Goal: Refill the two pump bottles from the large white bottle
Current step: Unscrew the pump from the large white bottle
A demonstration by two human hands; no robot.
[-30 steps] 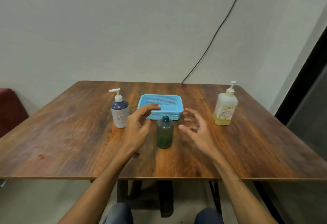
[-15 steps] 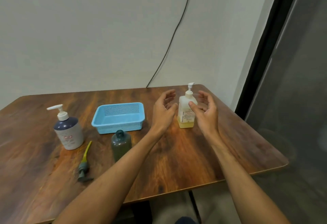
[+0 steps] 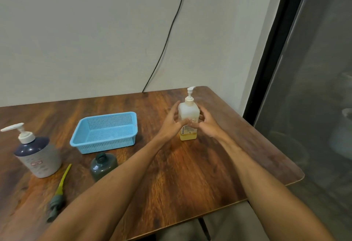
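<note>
near edge, 7 o'clock: a loose pump head (image 3: 56, 198) with a yellow-green tube lies flat on the wooden table (image 3: 190, 176). 8 o'clock: a green bottle (image 3: 102, 166), neck uncapped, stands upright, partly behind the left forearm. 9 o'clock: a grey bottle (image 3: 39, 157) with a dark shoulder and a white pump. 11 o'clock: a blue basket (image 3: 106, 133). 1 o'clock, far side: a square white bottle (image 3: 189, 115), a band of yellow liquid at its base, pump fitted, standing on the table. the left hand (image 3: 171, 124) and right hand (image 3: 208, 126) clasp its two sides, fingers curled round it, thumbs meeting across the label. behind, a black cable (image 3: 167, 36) climbs the wall (image 3: 76, 31).
</note>
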